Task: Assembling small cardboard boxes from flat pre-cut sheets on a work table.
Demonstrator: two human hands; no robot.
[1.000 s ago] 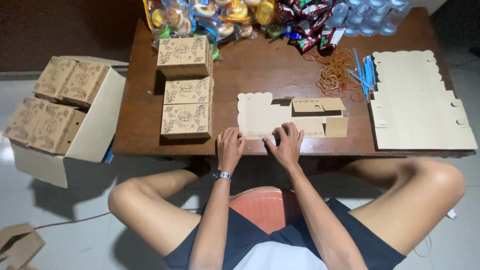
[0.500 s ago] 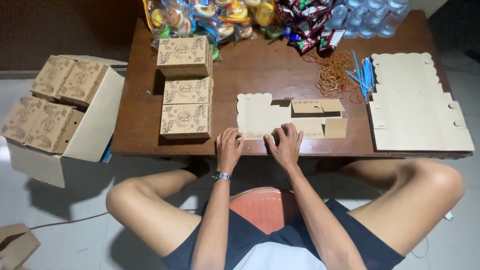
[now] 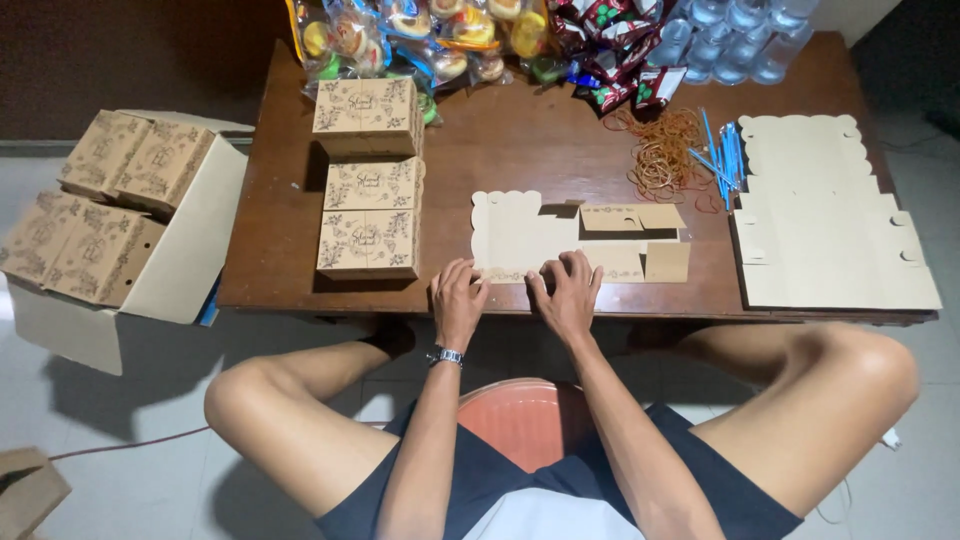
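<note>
Both hands [image 3: 515, 298] (fingers spread, gripping nothing) press the flat box blank's [image 3: 560, 240] near edge.

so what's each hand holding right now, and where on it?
Neither grips anything. Left hand and right hand press fingertips on the near edge of the flat cardboard box blank lying on the table.

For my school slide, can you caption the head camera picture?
Both hands, left hand and right hand, press a flat cardboard box blank on a wooden table.

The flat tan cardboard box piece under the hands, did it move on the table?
No. The flat tan cardboard box piece keeps its place beside the stacked printed boxes on the brown wooden table.
</note>
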